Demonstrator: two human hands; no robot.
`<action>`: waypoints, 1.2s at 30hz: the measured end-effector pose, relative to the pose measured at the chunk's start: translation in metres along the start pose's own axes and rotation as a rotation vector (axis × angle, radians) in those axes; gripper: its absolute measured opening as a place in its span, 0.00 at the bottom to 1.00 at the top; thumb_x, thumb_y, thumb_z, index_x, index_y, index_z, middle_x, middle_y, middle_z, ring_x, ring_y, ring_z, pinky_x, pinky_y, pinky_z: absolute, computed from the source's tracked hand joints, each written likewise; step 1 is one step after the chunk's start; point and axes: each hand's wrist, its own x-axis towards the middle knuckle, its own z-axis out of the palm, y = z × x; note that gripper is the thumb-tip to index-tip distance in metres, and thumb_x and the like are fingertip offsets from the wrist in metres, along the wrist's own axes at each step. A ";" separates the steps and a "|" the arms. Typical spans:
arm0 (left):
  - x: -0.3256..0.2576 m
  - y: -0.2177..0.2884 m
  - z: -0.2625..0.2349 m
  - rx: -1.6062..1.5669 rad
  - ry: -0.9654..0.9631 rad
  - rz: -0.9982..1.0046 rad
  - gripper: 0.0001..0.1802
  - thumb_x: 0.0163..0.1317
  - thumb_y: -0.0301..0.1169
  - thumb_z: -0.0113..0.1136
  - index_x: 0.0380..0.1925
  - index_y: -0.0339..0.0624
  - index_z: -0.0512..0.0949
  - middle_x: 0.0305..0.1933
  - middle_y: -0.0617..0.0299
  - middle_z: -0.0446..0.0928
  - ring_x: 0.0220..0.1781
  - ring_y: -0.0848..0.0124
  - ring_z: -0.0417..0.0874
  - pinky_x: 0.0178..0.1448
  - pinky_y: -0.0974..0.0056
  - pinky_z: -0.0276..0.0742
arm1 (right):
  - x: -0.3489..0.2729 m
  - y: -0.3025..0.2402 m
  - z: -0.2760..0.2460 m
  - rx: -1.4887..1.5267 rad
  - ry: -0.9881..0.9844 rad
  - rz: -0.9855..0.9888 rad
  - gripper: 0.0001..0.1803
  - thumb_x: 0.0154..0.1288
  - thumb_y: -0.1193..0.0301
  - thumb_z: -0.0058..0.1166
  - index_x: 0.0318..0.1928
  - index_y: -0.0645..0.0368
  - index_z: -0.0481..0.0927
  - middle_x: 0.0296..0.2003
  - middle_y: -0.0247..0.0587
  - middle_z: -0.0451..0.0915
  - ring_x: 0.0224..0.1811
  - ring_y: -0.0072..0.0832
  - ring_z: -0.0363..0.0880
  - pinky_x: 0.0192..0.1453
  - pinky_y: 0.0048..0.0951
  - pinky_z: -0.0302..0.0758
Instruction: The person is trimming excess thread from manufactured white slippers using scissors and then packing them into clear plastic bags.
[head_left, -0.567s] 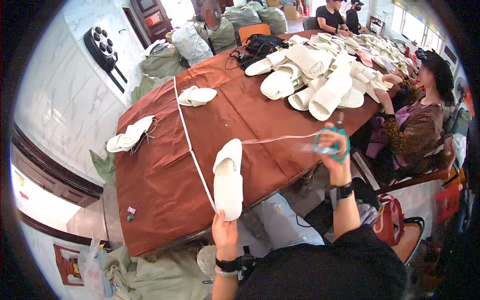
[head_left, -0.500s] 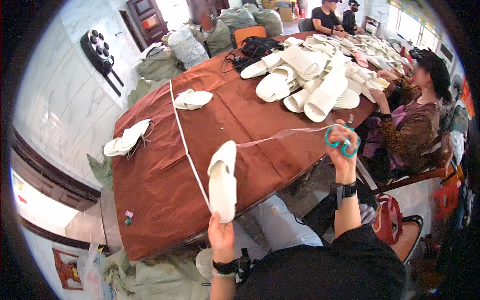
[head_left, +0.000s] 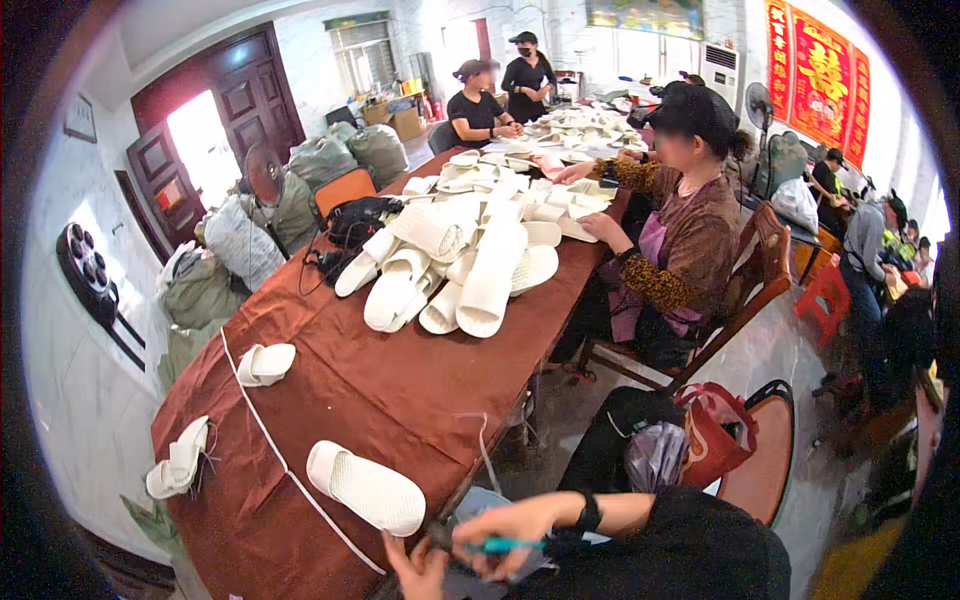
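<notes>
A white slipper (head_left: 372, 487) lies on the brown table cover, its heel end toward me. My left hand (head_left: 418, 570) is just below that heel, fingers apart, with one fingertip at its edge; I cannot tell whether it presses on it. Close beside it on the right, my right hand (head_left: 505, 528) is closed on a pair of scissors with teal handles (head_left: 508, 546), smeared by motion. A thin pale strip (head_left: 486, 440) hangs over the table's edge above my right hand. Its lower end is hidden.
Two more slippers, one (head_left: 266, 364) and another (head_left: 180, 460), lie left, beyond a white line (head_left: 262, 425) across the cover (head_left: 330, 390). A large slipper pile (head_left: 470, 235) fills the far part. A seated person (head_left: 690, 220) works at the right edge; bags (head_left: 715, 425) rest on a chair.
The view has swung right and up. My right hand has come down from its raised place to beside my left hand. The slipper, earlier held at its heel, now lies on the table.
</notes>
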 end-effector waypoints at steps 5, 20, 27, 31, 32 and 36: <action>-0.031 -0.063 -0.058 0.075 -0.237 0.059 0.22 0.66 0.28 0.51 0.59 0.34 0.63 0.52 0.51 0.70 0.47 0.67 0.73 0.46 0.64 0.72 | 0.042 0.004 0.029 -0.140 -0.071 -0.181 0.27 0.52 0.73 0.63 0.50 0.61 0.64 0.40 0.37 0.76 0.39 0.20 0.73 0.43 0.27 0.72; -0.164 -0.111 -0.231 -0.311 0.529 -0.036 0.09 0.67 0.32 0.50 0.36 0.35 0.72 0.26 0.63 0.72 0.28 0.72 0.72 0.35 0.67 0.69 | 0.072 0.043 -0.014 -0.395 0.686 -0.108 0.23 0.53 0.79 0.65 0.46 0.60 0.68 0.35 0.41 0.80 0.37 0.24 0.81 0.40 0.28 0.78; -0.248 -0.253 -0.327 0.160 1.237 -0.135 0.12 0.65 0.35 0.53 0.32 0.37 0.76 0.31 0.65 0.75 0.32 0.77 0.69 0.36 0.69 0.65 | 0.077 0.056 -0.087 -0.793 0.803 0.133 0.21 0.58 0.71 0.61 0.50 0.60 0.69 0.41 0.47 0.81 0.44 0.32 0.81 0.44 0.31 0.76; -0.243 -0.293 -0.342 0.029 1.343 -0.178 0.14 0.65 0.35 0.52 0.39 0.34 0.77 0.41 0.58 0.80 0.41 0.72 0.75 0.43 0.67 0.67 | 0.077 0.092 -0.114 -0.605 0.689 0.193 0.22 0.60 0.68 0.61 0.51 0.60 0.69 0.41 0.40 0.77 0.46 0.29 0.75 0.49 0.29 0.73; -0.242 -0.301 -0.343 0.020 1.341 -0.211 0.14 0.65 0.35 0.52 0.41 0.33 0.76 0.42 0.55 0.80 0.42 0.70 0.76 0.46 0.67 0.67 | 0.084 0.095 -0.113 -0.603 0.655 0.191 0.22 0.59 0.68 0.62 0.51 0.61 0.69 0.37 0.39 0.76 0.43 0.26 0.74 0.47 0.27 0.72; -0.223 -0.313 -0.334 -0.044 1.317 -0.348 0.18 0.63 0.34 0.55 0.47 0.31 0.73 0.49 0.50 0.77 0.50 0.63 0.76 0.54 0.62 0.67 | 0.098 0.095 -0.112 -0.547 0.635 0.259 0.25 0.57 0.67 0.65 0.51 0.60 0.69 0.36 0.35 0.74 0.38 0.23 0.71 0.43 0.23 0.70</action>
